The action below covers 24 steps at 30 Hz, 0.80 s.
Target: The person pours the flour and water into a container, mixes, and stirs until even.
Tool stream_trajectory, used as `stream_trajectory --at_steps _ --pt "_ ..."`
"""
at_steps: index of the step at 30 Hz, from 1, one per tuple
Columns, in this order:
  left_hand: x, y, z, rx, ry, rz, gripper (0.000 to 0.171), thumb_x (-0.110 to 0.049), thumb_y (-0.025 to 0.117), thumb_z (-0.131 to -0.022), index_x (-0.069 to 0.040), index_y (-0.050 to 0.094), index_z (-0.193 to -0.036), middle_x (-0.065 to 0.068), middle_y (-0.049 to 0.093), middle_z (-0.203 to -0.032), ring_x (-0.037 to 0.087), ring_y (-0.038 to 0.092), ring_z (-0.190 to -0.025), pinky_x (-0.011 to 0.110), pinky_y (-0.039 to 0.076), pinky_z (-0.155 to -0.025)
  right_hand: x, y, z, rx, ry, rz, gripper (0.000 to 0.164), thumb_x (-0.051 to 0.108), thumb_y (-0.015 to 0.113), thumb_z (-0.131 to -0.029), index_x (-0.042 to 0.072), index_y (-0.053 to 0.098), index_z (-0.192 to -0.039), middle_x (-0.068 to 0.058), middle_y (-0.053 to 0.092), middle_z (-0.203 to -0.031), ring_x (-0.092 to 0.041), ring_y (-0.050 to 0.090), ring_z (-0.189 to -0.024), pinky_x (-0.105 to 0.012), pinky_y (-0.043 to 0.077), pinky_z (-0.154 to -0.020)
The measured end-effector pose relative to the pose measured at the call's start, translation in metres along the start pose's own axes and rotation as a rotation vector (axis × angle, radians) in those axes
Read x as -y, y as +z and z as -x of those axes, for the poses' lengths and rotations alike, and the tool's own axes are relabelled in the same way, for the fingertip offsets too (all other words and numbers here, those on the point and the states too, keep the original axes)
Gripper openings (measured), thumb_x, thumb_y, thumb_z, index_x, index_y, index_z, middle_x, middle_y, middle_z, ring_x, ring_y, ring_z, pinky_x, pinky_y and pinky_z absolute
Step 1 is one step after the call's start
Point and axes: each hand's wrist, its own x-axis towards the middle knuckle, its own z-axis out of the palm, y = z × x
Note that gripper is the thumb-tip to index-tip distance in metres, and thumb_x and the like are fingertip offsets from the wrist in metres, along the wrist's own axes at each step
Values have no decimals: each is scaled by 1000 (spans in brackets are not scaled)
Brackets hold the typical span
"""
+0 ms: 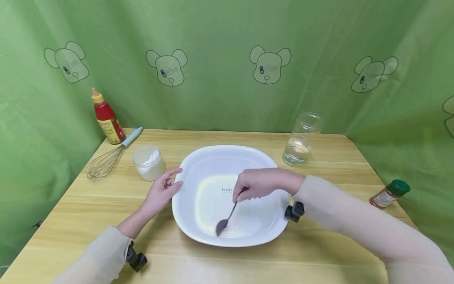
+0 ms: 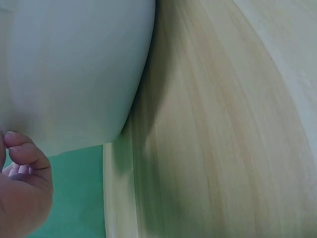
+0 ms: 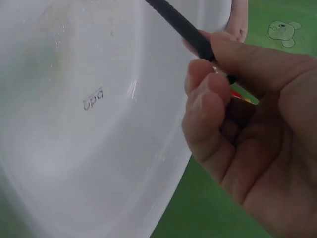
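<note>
A white basin stands in the middle of the wooden table, its inside bottom wet with drops and a thin patch of something pale near the front. My right hand reaches over it and pinches a dark spoon by the handle. The spoon slants down, its bowl low in the basin's front part. In the right wrist view the black handle sits between thumb and fingers. At the basin's left side my left hand holds the rim, thumb and forefinger on it. The left wrist view shows its curled fingers by the outer wall.
Left of the basin are a jar of white powder, a whisk and a red sauce bottle. A glass partly filled with clear liquid stands behind right; a green-capped spice jar lies tilted at right. Green curtains surround the table.
</note>
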Motion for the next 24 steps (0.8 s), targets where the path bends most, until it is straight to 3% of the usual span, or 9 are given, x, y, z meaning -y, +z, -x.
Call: stream_trajectory --at_steps 4,8,12,16,24 --pt "0 0 0 2 -1 2 43 -7 56 -92 0 42 -132 3 42 -66 7 36 -47 18 30 -41 -5 -8 8 -65 -36 61 14 5 59 -89 5 72 -94 5 67 -84 -3 56 -68 -20 48 -63" --pt "0 0 0 5 -5 3 44 -8 56 -92 0 41 -133 3 42 -67 7 37 -47 18 31 -41 -11 -9 8 -132 -26 50 15 5 59 -89 3 71 -98 3 67 -86 -3 53 -65 -20 47 -61" --pt "-1 0 0 5 -8 -1 44 -7 56 -92 0 41 -133 3 43 -67 7 37 -47 18 31 -42 -15 -4 7 -109 -7 22 16 6 59 -90 4 71 -99 4 67 -85 -3 54 -63 -20 47 -58" --pt "0 0 0 5 -5 5 44 -7 56 -92 0 42 -132 3 43 -66 7 36 -47 18 31 -42 -15 -5 13 -62 -9 12 14 7 58 -90 7 72 -93 9 64 -76 -4 54 -59 -21 46 -55" --pt "0 -1 0 9 -1 9 44 -7 56 -92 0 42 -133 3 42 -66 7 37 -47 18 31 -41 -14 -14 25 -104 110 53 27 8 53 -91 14 59 -66 9 42 -50 -4 39 -44 -20 34 -47"
